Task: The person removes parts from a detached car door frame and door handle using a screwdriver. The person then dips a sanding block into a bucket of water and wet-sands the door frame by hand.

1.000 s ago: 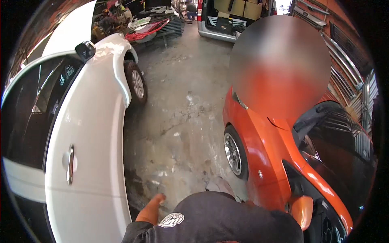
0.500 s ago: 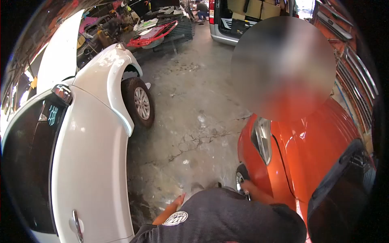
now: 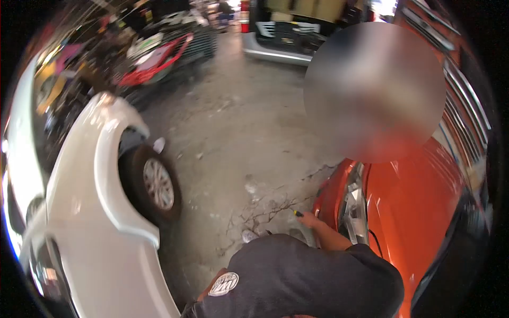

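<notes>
Yellow-tipped object [image 3: 298, 213] in right hand [image 3: 308, 219], beside orange bumper [image 3: 329, 202], open floor [image 3: 249, 127]

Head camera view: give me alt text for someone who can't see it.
The person's right hand holds a small black-and-yellow object beside an orange car; the left hand is out of sight. A white car stands across the grey floor, with an open-backed van beyond.

A car workshop, this — right of the orange car [image 3: 411, 201], silver trim strips [image 3: 468, 89] line the wall; ahead-left of it lies a loose red part [image 3: 151, 73]; left of it stands a white car [image 3: 106, 259], bonnet [image 3: 25, 132] up.
</notes>
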The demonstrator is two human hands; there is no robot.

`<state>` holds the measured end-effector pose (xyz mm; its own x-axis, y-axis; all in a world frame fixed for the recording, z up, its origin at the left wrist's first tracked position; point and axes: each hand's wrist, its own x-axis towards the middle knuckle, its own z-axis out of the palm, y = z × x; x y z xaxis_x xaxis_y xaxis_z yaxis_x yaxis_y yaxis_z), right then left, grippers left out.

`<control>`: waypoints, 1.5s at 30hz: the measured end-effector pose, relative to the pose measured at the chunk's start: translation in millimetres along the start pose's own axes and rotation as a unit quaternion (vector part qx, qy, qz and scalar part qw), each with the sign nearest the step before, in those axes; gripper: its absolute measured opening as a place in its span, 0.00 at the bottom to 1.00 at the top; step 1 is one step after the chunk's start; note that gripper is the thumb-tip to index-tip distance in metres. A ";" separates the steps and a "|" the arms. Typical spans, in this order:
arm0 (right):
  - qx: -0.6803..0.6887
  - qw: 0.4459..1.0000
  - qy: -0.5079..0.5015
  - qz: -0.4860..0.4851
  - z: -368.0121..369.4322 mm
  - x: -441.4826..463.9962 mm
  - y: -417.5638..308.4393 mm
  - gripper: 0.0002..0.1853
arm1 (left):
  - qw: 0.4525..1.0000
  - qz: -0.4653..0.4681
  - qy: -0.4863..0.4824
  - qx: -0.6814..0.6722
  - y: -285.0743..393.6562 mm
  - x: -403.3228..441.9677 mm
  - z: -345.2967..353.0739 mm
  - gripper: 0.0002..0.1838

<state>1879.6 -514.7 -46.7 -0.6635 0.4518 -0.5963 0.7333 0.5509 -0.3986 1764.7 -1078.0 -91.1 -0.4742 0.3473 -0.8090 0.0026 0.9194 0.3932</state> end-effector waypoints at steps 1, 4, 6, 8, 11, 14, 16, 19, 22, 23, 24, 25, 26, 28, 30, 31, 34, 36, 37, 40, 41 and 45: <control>-0.018 0.999 0.015 0.043 13.7 8.2 12.2 0.25 | 0.999 0.027 -0.009 0.041 17.0 31.6 -44.0 0.13; -0.035 0.980 -0.086 0.175 -0.2 -6.5 5.5 0.27 | 0.983 0.090 -0.023 0.156 69.4 129.0 -168.6 0.13; 0.003 0.966 -0.137 0.221 -5.0 -5.5 6.4 0.27 | 0.989 0.044 0.001 0.141 126.5 182.5 -253.5 0.12; 0.031 0.955 -0.158 0.249 -5.0 15.0 9.8 0.28 | 0.994 0.018 0.053 0.095 188.6 223.5 -324.0 0.11; 0.062 0.945 -0.168 0.274 -21.0 76.7 8.8 0.29 | 0.976 0.113 0.165 0.091 253.8 299.1 -396.4 0.14; 0.075 0.949 -0.155 0.265 -66.5 160.0 4.1 0.30 | 0.993 0.077 0.083 0.036 301.3 359.9 -425.1 0.16; 0.052 0.964 -0.136 0.222 -106.7 232.1 -1.9 0.30 | 0.995 0.086 0.041 -0.032 327.6 382.3 -409.2 0.17; -0.068 0.990 -0.083 0.092 -197.4 364.7 -24.2 0.32 | 0.992 0.085 0.092 -0.010 387.7 393.1 -406.4 0.19; -0.099 0.994 -0.009 0.044 -296.8 518.6 -70.7 0.28 | 0.979 0.131 0.147 0.061 451.9 417.6 -437.9 0.21; -0.052 0.995 0.032 0.079 -377.5 523.4 -135.8 0.24 | 0.979 0.124 0.152 0.048 472.5 432.4 -453.9 0.22; 0.007 0.996 0.052 0.075 -420.4 547.9 -163.2 0.24 | 0.980 0.110 0.164 0.027 490.4 449.7 -467.0 0.23; 0.059 0.994 0.065 0.059 -457.8 582.5 -195.9 0.24 | 0.980 0.008 0.144 -0.136 501.6 476.2 -477.7 0.22; 0.108 0.991 0.069 0.035 -492.7 618.2 -230.3 0.24 | 0.987 0.087 0.122 -0.052 513.6 485.5 -491.4 0.21; 0.135 0.978 0.159 -0.025 -542.7 663.6 -288.6 0.25 | 0.961 0.232 0.078 0.127 540.5 505.5 -529.5 0.18; 0.163 0.976 0.141 -0.034 -570.5 708.3 -319.5 0.27 | 0.951 0.216 0.026 0.221 555.0 544.3 -559.4 0.17; 0.164 0.983 0.082 -0.013 -584.1 732.1 -328.9 0.29 | 0.940 0.211 -0.008 0.268 558.1 567.4 -568.9 0.16; -0.152 0.951 0.146 -0.228 -549.0 801.1 -279.6 0.18 | 0.932 0.258 0.031 0.252 560.9 635.1 -605.5 0.17; -0.198 0.962 0.048 -0.181 -534.1 816.9 -244.9 0.18 | 0.975 0.174 0.087 0.110 581.5 646.1 -631.8 0.21; -0.210 0.965 0.016 -0.157 -532.2 816.0 -237.0 0.17 | 0.986 0.124 0.078 0.085 588.3 662.0 -644.9 0.19; -0.077 0.992 0.078 0.059 -536.0 805.9 -230.9 0.16 | 0.979 0.149 0.066 0.124 623.5 696.4 -709.6 0.17; -0.052 0.989 0.091 0.103 -537.7 809.6 -233.0 0.16 | 0.956 0.202 0.014 0.214 629.2 709.3 -736.2 0.16; -0.022 0.997 -0.032 0.067 -549.9 839.0 -234.5 0.19 | 0.918 0.214 -0.033 0.332 686.7 763.5 -829.2 0.14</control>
<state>1069.3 121.0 -70.4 -0.5478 0.4795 -0.6856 0.8068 0.5196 -0.2811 674.3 -334.4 -76.4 -0.2501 0.6932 -0.6759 0.7227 0.5983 0.3462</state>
